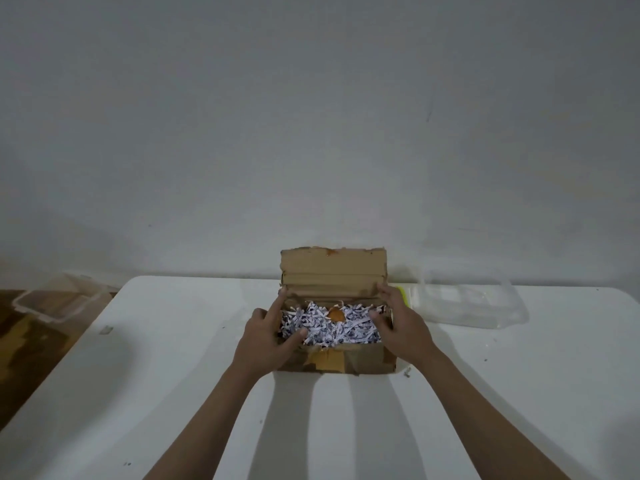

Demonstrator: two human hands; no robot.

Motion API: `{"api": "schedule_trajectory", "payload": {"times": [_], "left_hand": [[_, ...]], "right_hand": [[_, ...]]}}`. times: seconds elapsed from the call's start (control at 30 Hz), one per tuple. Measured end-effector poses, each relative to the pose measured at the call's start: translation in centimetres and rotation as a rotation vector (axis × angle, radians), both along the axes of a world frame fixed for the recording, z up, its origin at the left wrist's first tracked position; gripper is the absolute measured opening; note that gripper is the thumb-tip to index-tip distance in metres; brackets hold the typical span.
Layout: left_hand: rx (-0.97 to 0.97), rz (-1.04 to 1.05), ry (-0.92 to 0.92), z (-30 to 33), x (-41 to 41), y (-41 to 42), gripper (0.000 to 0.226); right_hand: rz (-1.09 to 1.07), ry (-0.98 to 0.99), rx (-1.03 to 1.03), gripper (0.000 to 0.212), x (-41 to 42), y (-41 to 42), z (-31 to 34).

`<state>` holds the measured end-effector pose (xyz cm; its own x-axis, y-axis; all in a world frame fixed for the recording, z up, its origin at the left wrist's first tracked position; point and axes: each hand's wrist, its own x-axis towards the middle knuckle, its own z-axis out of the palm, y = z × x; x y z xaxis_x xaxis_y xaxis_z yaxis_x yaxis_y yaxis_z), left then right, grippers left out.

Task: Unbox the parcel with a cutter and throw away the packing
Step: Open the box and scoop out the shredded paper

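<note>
Cardboard parcel point(337, 327) is sat mid-bench point(173, 375), lid already raised. Left hand point(268, 336) and right hand point(398, 323), fingers spread, are pressed into shredded paper point(332, 325) at 9 and 3 o'clock. Scoop-out likely needed next.

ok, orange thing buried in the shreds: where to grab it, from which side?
From straight above. Only the top of the orange item shows, mid-box, ringed by shredded paper, with cardboard box walls blocking the sides. Part the shreds first, then pinch its exposed top.
</note>
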<state>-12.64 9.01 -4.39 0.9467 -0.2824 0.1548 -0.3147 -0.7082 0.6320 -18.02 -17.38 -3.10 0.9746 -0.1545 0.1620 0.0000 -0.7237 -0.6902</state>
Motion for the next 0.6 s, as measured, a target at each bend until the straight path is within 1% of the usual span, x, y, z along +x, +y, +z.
{"api": "schedule_trajectory", "payload": {"times": [0.1,0.2,0.27,0.43,0.53,0.6], "left_hand": [[0.078,0.044,-0.023,0.3,1.1,-0.5,0.091],[0.084,-0.048,-0.049,0.5,2.0,-1.0,0.093],[0.079,-0.09,-0.049,0.0,2.5,-1.1,0.089],[0.007,-0.045,-0.113,-1.2,3.0,-1.5,0.071],[-0.038,-0.011,-0.125,-1.2,2.8,-2.0,0.07],[-0.003,0.011,-0.104,-1.2,2.5,-2.2,0.072]], "right_hand": [[0.029,0.028,0.011,0.057,0.4,0.1,0.2],[0.045,0.039,0.021,0.058,0.5,-0.4,-0.1],[0.056,0.068,0.017,0.061,0.6,-0.6,-0.2],[0.071,0.101,-0.07,0.066,1.3,-0.9,-1.0],[0.084,0.1,-0.057,0.065,1.6,-1.2,-1.1],[0.11,0.075,-0.052,0.065,2.0,-1.7,-1.2]]}}
